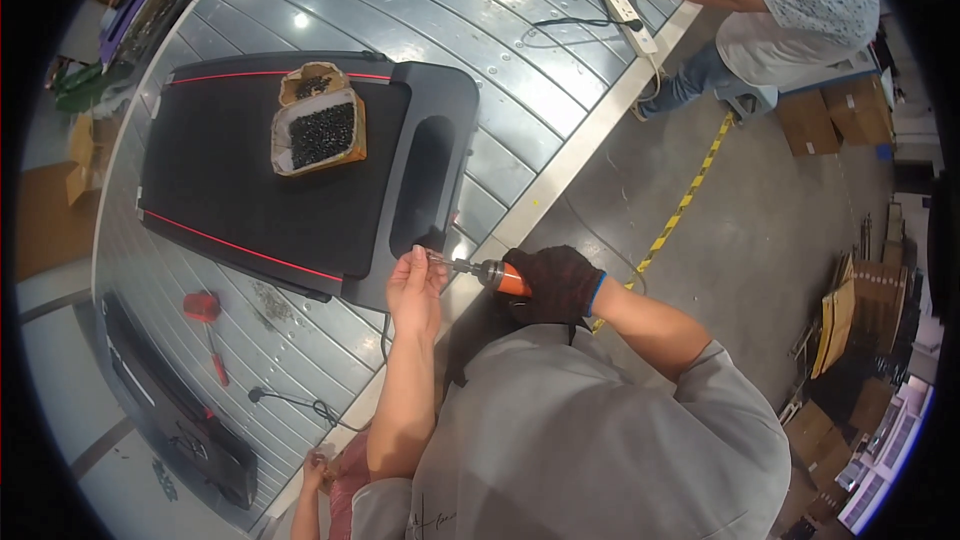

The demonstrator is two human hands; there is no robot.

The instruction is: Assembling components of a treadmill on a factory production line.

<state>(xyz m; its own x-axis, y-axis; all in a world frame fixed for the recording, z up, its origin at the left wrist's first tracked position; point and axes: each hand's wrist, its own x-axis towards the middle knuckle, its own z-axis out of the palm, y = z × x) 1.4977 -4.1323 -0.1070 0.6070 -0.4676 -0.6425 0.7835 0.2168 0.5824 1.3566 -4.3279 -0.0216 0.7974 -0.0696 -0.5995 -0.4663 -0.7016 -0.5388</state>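
Note:
My right hand [557,281], in a black glove with a blue cuff, grips an orange and black power screwdriver [508,278] whose bit points left. My bare left hand [415,288] is closed in a pinch at the bit's tip; whatever sits between its fingers is too small to make out. Both hands are over the near right corner of a flat black treadmill [270,205] with red side stripes and a grey end piece. On its belt stands an opened cardboard box [350,152] of small black screws, with a torn flap or second compartment behind it.
The treadmill lies on a slatted metal table [520,145]. A red tool [200,307], a plug with cable [290,400] and another black treadmill [180,430] are at lower left. A power strip [630,20] and a co-worker [800,20] are at upper right; another person's arm [312,485] shows below.

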